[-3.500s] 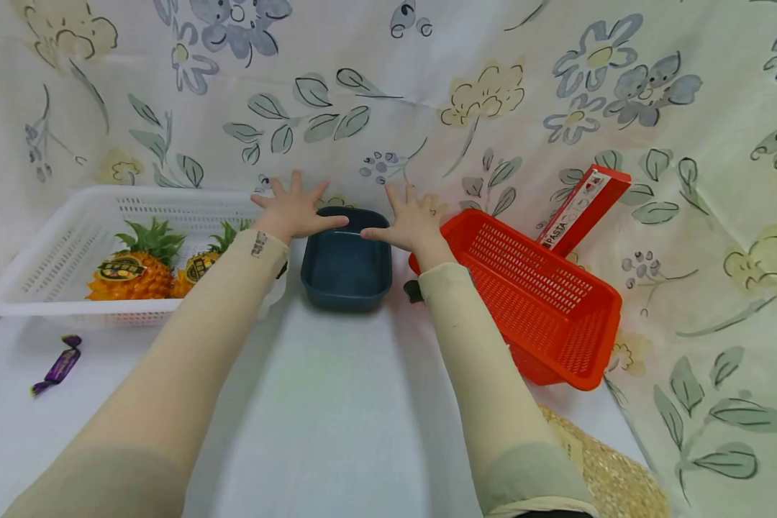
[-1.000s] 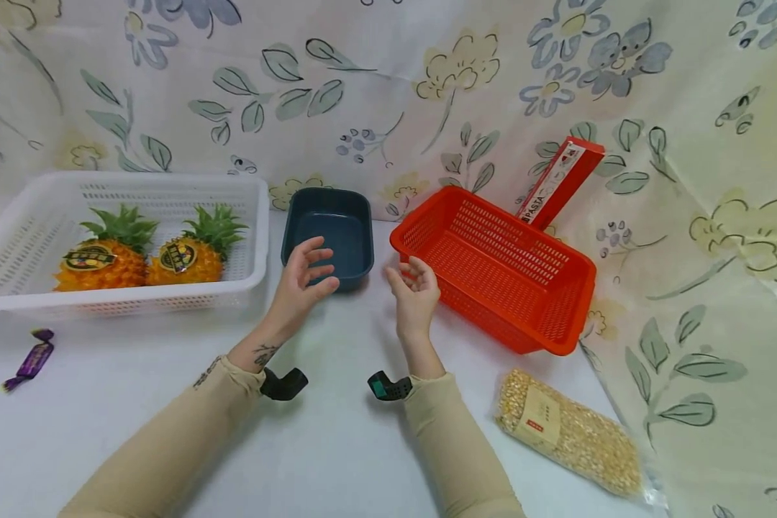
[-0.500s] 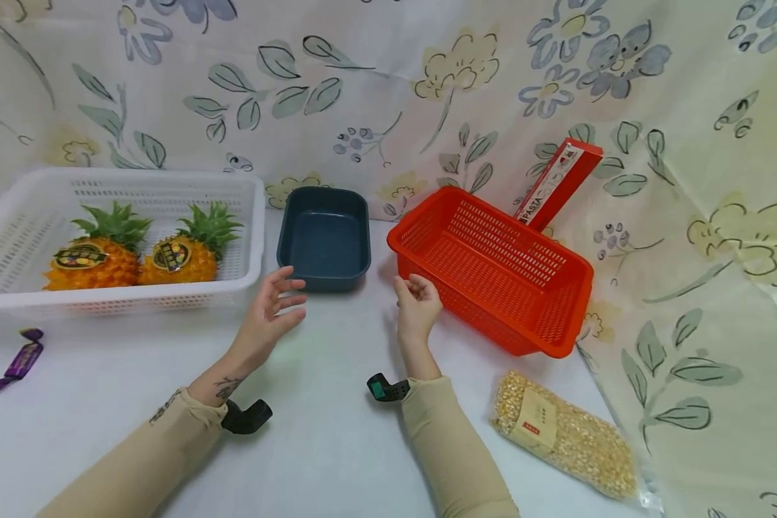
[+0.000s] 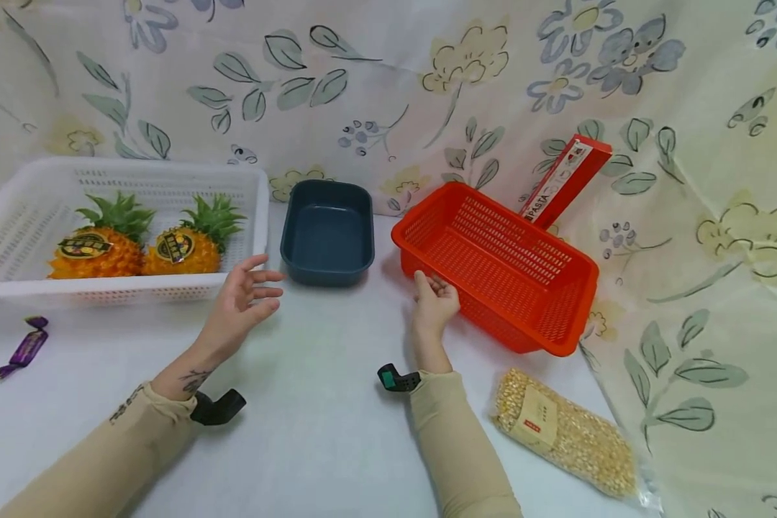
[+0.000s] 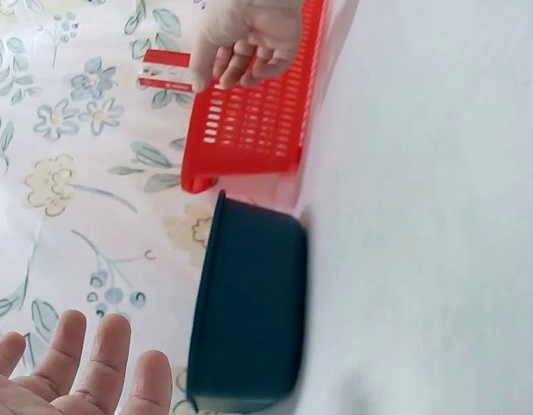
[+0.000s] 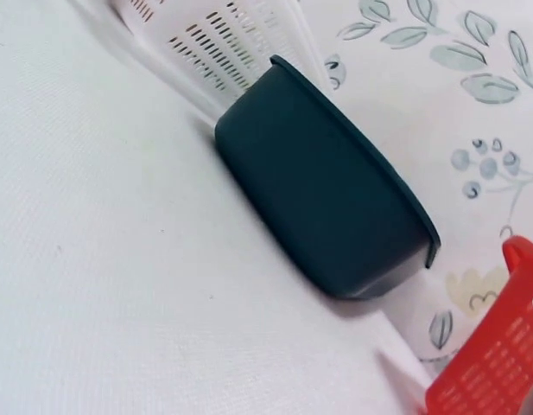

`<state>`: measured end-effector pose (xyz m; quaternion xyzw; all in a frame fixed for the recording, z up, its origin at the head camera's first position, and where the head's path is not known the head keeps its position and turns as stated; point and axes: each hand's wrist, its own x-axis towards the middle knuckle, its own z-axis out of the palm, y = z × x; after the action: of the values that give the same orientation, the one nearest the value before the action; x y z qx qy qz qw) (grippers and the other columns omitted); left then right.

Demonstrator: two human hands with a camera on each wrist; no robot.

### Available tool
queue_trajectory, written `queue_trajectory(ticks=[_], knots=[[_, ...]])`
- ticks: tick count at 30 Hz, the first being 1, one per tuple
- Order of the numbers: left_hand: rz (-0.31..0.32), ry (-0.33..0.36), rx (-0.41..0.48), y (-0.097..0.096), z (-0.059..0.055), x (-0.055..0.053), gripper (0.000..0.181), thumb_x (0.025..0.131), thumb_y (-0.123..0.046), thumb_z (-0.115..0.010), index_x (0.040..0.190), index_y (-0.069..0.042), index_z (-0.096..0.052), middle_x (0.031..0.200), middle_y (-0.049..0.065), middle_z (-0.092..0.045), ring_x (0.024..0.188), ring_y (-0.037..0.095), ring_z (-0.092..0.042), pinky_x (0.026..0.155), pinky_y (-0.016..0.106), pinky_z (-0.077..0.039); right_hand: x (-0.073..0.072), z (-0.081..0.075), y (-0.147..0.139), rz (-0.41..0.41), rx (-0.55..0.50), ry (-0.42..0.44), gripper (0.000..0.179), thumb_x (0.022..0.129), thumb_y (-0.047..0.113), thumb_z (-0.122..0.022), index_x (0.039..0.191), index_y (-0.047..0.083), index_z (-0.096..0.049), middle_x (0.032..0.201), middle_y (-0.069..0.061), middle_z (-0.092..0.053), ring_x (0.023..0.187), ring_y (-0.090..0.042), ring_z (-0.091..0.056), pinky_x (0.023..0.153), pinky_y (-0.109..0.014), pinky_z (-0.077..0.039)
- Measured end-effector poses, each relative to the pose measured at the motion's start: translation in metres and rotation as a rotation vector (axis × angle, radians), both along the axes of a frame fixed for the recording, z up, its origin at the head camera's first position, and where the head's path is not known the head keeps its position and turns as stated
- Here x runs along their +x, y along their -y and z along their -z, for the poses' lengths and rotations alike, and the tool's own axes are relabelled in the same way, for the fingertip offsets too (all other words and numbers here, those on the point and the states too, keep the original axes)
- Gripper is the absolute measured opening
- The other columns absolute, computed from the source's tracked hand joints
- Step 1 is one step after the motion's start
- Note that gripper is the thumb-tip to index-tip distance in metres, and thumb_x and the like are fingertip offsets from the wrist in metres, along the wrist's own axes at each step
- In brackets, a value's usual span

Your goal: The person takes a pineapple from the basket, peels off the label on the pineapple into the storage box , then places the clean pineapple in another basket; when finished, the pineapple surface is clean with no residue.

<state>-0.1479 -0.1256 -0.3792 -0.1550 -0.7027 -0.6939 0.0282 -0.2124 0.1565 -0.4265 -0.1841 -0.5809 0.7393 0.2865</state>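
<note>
My left hand [image 4: 242, 296] hovers above the white cloth, fingers spread and slightly bent, holding nothing. It is nearest to the white basket [image 4: 246, 284], with the dark blue tub [image 4: 327, 234] just beyond to its right. Two small pineapples, a left one [image 4: 97, 252] and a right one [image 4: 184, 248], lie in that basket. My right hand [image 4: 435, 306] hangs loosely curled in front of the red basket [image 4: 492, 252], nothing visible in it. The left wrist view shows my right hand [image 5: 249, 39] overlapping the red basket; whether they touch I cannot tell.
A purple wrapped candy [image 4: 26, 349] lies at the left. At the right is a clear bag of corn kernels [image 4: 566, 435]. A red pasta box [image 4: 566, 183] stands tilted behind the red basket. Flowered fabric [image 4: 388, 86] hangs at the back.
Both hands have drawn back from above the tub. The left one then moved left towards the white basket, while the right one curled its fingers and shifted slightly right. The containers have stayed put.
</note>
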Motion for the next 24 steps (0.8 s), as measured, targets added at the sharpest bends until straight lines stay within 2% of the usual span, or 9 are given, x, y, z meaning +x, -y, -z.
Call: queue_trajectory(ticks=[3,8,10,13,17,21,24], knots=[[-0.017,-0.026,-0.074,0.010,-0.006,0.000,0.056,0.088,-0.001,-0.052,0.139,-0.007,-0.029,0.113,-0.009,-0.053,0.096,0.010,-0.056,0.078,0.017,-0.047,-0.001,-0.002,0.000,0.026,-0.033,-0.014,0.034,0.077,0.012,-0.074,0.095,-0.011,-0.058,0.070,0.001,-0.058,0.059,-0.012,-0.051,0.049,-0.019,-0.043],[-0.020,-0.059,-0.168,0.022,-0.015,-0.001,0.059,0.088,-0.004,-0.055,0.140,0.000,-0.027,0.112,-0.010,-0.052,0.094,0.010,-0.056,0.075,0.016,-0.048,-0.001,-0.004,-0.003,0.069,-0.088,-0.027,0.017,0.077,0.013,-0.075,0.082,0.003,-0.062,0.063,0.003,-0.057,0.054,-0.018,-0.048,0.050,-0.021,-0.044],[-0.021,-0.063,-0.189,0.027,-0.019,-0.001,0.060,0.088,-0.004,-0.056,0.140,-0.001,-0.028,0.112,-0.006,-0.052,0.093,0.008,-0.056,0.075,0.016,-0.048,-0.001,-0.004,-0.005,0.082,-0.124,-0.036,0.015,0.077,0.013,-0.075,0.078,0.006,-0.062,0.061,0.003,-0.056,0.053,-0.017,-0.048,0.050,-0.022,-0.044],[-0.036,-0.084,-0.233,0.033,-0.027,0.000,0.060,0.087,-0.004,-0.057,0.140,-0.003,-0.029,0.115,0.007,-0.052,0.092,0.006,-0.056,0.074,0.016,-0.048,-0.001,-0.005,-0.006,0.096,-0.170,-0.027,0.014,0.077,0.014,-0.075,0.074,0.007,-0.063,0.060,0.003,-0.056,0.055,-0.018,-0.050,0.050,-0.021,-0.045],[-0.071,-0.114,-0.311,0.041,-0.043,-0.002,0.061,0.085,-0.007,-0.060,0.140,-0.007,-0.032,0.119,0.017,-0.051,0.093,0.009,-0.055,0.074,0.015,-0.047,0.000,-0.006,-0.007,0.099,-0.205,0.016,0.018,0.078,0.020,-0.075,0.075,0.007,-0.062,0.062,0.002,-0.057,0.061,-0.020,-0.052,0.053,-0.022,-0.047],[-0.103,-0.108,-0.403,0.051,-0.064,-0.007,0.065,0.084,-0.013,-0.064,0.140,-0.011,-0.032,0.121,0.013,-0.051,0.096,0.012,-0.053,0.078,0.018,-0.045,0.000,-0.007,-0.006,0.101,-0.222,0.025,0.021,0.080,0.020,-0.074,0.077,0.004,-0.060,0.061,0.001,-0.056,0.060,-0.017,-0.052,0.055,-0.023,-0.047],[-0.120,-0.082,-0.478,0.058,-0.079,-0.011,0.068,0.083,-0.019,-0.067,0.141,-0.015,-0.031,0.125,0.011,-0.049,0.102,0.018,-0.051,0.085,0.030,-0.046,-0.001,-0.007,-0.004,0.101,-0.233,0.016,0.021,0.079,0.020,-0.074,0.076,0.004,-0.060,0.060,0.002,-0.056,0.057,-0.013,-0.052,0.054,-0.023,-0.046]])
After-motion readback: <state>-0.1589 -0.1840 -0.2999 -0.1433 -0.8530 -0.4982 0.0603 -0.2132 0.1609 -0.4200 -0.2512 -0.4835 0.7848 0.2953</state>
